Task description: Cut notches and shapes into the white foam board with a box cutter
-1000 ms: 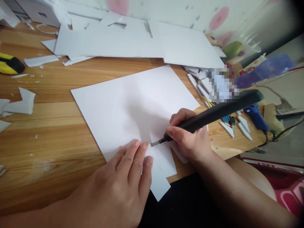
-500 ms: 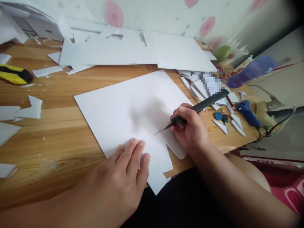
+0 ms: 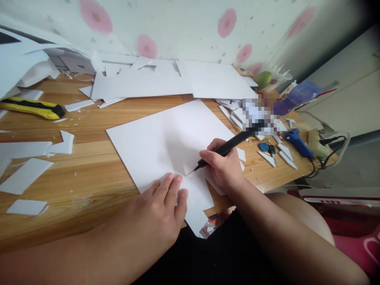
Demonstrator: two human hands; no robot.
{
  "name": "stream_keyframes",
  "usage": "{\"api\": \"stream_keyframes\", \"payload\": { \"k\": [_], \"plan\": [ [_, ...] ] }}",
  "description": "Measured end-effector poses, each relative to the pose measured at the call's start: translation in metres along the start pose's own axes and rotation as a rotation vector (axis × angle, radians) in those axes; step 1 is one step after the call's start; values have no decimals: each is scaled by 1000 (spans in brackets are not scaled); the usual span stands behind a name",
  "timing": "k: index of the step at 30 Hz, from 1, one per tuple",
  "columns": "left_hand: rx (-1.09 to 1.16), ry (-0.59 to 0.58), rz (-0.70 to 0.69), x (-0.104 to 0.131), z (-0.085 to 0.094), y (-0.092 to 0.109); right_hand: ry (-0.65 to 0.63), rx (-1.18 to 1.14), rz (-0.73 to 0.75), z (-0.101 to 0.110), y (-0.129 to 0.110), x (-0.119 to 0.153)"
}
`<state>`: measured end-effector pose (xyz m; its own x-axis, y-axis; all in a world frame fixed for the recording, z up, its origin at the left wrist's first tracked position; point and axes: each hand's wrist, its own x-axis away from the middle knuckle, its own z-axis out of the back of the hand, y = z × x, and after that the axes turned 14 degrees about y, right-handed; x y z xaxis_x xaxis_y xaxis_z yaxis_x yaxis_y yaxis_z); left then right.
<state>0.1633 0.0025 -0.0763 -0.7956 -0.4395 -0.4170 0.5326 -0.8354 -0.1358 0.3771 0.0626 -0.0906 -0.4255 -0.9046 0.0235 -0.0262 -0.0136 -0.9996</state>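
Observation:
A large white board sheet [image 3: 142,142] with a notched lower edge lies on the wooden table. My left hand [image 3: 164,209] presses flat on its lower part, fingers stretched out. In my right hand [image 3: 224,162] is a black pen-shaped tool [image 3: 234,143] with a thin, needle-like tip. That tip meets the sheet just right of my left fingertips, near faint lines. My right fingers are closed around the tool's front end. Part of the sheet's right edge is hidden behind my right hand.
A yellow-black utility knife [image 3: 35,107] and white offcuts [image 3: 26,176] lie at left. White boards [image 3: 142,83] lean along the wall. At right are a blue glue gun [image 3: 298,143], a power strip [image 3: 317,144] with cables, small scraps and a purple bottle [image 3: 299,97].
My right hand has moved left and slightly down, bringing the tool's tip closer to my left fingertips. My left hand stays on the sheet. The camera view has tilted up and shifted left.

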Motion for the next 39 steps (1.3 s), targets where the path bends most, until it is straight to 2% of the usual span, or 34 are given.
{"api": "stream_keyframes", "payload": {
  "k": [7,15,27,31,34,39],
  "plan": [
    [8,-1,7,1,0,-1,-35,135,79,0,-9,-1],
    [16,26,45,-1,0,1,-46,102,51,0,-7,-3],
    [40,-17,39,1,1,0,-53,114,54,3,1,-9],
    [28,-11,38,2,-1,0,-118,62,-16,7,7,-13],
    [17,11,41,5,-5,1,-113,-27,-70,7,12,-15],
    [56,19,82,13,-12,3,-129,-69,-59,7,16,-15]
  ]
}}
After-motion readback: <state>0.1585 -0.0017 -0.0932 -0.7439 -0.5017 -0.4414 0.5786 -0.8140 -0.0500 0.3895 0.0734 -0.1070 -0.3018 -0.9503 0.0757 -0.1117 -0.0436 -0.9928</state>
